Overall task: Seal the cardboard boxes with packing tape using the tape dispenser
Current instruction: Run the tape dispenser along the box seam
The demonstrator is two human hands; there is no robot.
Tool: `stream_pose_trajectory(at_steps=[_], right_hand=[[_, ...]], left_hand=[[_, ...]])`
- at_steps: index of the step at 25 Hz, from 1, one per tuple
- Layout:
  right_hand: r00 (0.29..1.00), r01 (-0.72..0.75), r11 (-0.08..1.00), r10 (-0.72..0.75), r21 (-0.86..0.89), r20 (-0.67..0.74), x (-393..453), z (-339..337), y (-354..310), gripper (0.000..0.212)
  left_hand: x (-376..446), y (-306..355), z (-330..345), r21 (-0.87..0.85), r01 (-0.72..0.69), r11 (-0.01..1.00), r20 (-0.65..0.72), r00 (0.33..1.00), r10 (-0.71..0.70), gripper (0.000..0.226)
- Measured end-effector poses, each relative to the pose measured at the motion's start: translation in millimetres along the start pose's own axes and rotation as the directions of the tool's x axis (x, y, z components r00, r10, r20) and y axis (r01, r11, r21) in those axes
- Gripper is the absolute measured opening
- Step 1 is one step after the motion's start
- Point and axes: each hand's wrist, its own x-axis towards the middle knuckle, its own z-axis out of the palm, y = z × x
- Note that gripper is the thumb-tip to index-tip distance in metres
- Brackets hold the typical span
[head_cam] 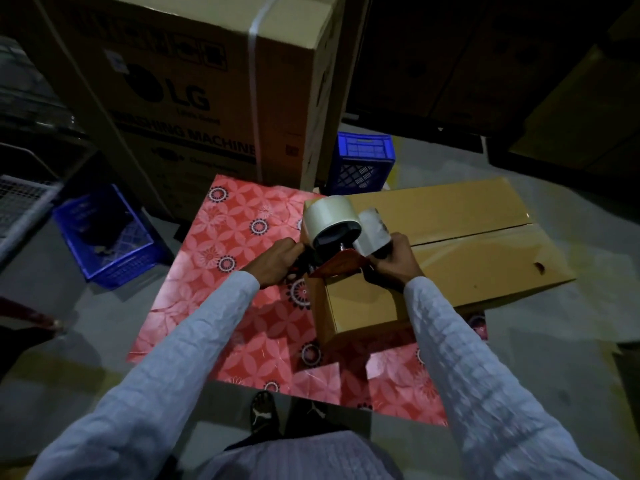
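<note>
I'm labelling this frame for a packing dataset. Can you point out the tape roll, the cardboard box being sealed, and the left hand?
tape roll (327, 214): head view, on its outer wound surface.
cardboard box (460, 209): head view, on the far top flap.
left hand (277, 261): head view, on its back.

- This looks like a storeroom or warehouse.
- A big washing machine box (194, 98) with a white strap stands in the middle at the back.
- More big brown boxes (450, 57) are stacked in the dark to its right.
- A blue crate (360, 161) sits just right of it, and another blue crate (104, 237) left of it, on the grey floor (554, 358).
</note>
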Motion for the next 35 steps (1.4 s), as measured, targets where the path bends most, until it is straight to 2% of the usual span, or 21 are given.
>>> stream_pose_trajectory(at_steps=[1,4,7,12,15,17,21,24,30,33,35], right_hand=[[0.999,0.038,0.999,-0.039,-0.031,-0.023,2,-2,1,0.025],[0.986,0.167,0.986,-0.168,-0.010,-0.010,2,-5,-1,0.036],[0.981,0.195,0.981,-0.195,-0.027,-0.008,3,-9,-6,0.047],[0.976,0.219,0.975,-0.219,-0.028,0.005,-2,-6,3,0.020],[0.978,0.208,0.978,-0.207,-0.018,0.014,-2,-11,5,0.020],[0.976,0.218,0.975,-0.217,-0.037,0.023,-1,-14,6,0.018],[0.970,0.242,0.967,-0.240,-0.077,0.033,1,-16,6,0.016],[0.970,0.244,0.964,-0.243,-0.103,0.020,-5,-8,7,0.014],[0.987,0.151,0.979,-0.157,-0.135,-0.033,-9,-7,-2,0.014],[0.985,0.026,0.986,-0.054,-0.167,-0.162,-15,14,-14,0.020],[0.957,-0.078,0.977,0.018,-0.198,-0.290,-21,35,-20,0.023]], left_hand=[[0,-4,1,-0.098,0.030,0.995,0.007,1.000,-0.030,0.034],[-13,-15,-11,-0.164,0.104,0.981,-0.003,0.994,-0.106,0.042],[-28,-19,-23,-0.241,0.077,0.967,-0.008,0.997,-0.082,0.037],[-39,-27,-23,-0.221,0.082,0.972,-0.012,0.996,-0.086,0.036],[-41,-20,-27,-0.212,0.066,0.975,0.007,0.998,-0.067,0.035],[-47,-18,-31,-0.171,0.051,0.984,0.016,0.999,-0.049,0.043],[-55,-31,-26,-0.196,0.088,0.977,-0.005,0.996,-0.091,0.045],[-58,-45,-23,-0.197,0.065,0.978,-0.004,0.998,-0.067,0.037],[-53,-62,-39,-0.217,0.074,0.973,0.023,0.997,-0.071,0.039],[-53,-85,-45,-0.176,0.050,0.983,0.065,0.997,-0.039,0.041],[-51,-88,-43,-0.135,-0.018,0.991,0.084,0.996,0.030,0.043]])
